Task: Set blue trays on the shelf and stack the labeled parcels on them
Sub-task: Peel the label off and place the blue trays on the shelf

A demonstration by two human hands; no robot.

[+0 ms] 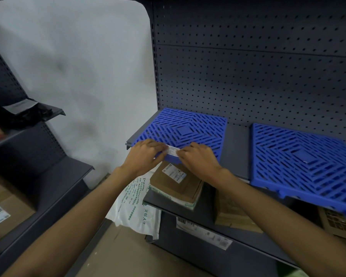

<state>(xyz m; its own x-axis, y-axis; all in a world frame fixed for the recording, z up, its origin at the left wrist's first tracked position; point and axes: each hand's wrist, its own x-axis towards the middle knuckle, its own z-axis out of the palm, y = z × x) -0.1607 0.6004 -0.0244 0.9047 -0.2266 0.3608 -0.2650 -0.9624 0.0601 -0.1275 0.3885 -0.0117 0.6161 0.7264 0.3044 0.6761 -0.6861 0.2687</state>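
Two blue slotted trays lie on the dark grey shelf (238,148). The left blue tray (186,130) sits by the shelf's left end; the right blue tray (302,160) overhangs the front edge. My left hand (146,154) and my right hand (200,158) rest on the left tray's front edge, fingers pinching a small white label strip (173,151) against it. One shelf below, a brown labeled parcel (176,182) lies flat on top of a white-and-green package.
A white plastic mailer bag (136,206) hangs off the lower shelf's left end. More cardboard boxes (234,214) stand on the lower shelf. Another dark shelf unit (54,180) at left holds boxes and a black bag. A perforated back panel rises behind the trays.
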